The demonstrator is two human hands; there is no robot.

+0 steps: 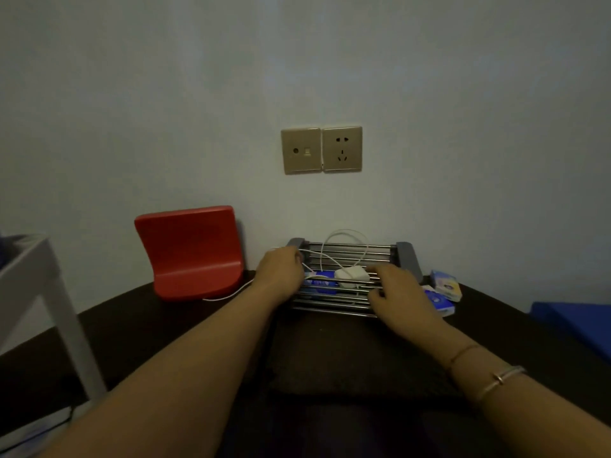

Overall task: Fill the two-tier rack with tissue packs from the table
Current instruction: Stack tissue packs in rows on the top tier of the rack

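A metal-bar rack (pixel 405 256) with grey end pieces stands against the wall at the back of the dark table (pixel 139 325). A white charger (pixel 352 276) and its looping white cable (pixel 344 236) lie on the top bars. Blue tissue packs (pixel 319 283) show through the bars on the lower tier. My left hand (pixel 281 272) is at the rack's left end, fingers curled at the cable there. My right hand (pixel 400 295) rests on the front right of the top bars, fingers bent. More tissue packs (pixel 446 287) lie on the table right of the rack.
A red plastic stand (pixel 190 251) sits on the table left of the rack, the cable running under it. A wall socket plate (pixel 322 149) is above the rack. A white frame (pixel 36 292) stands at the left, and something blue (pixel 575 320) at the right.
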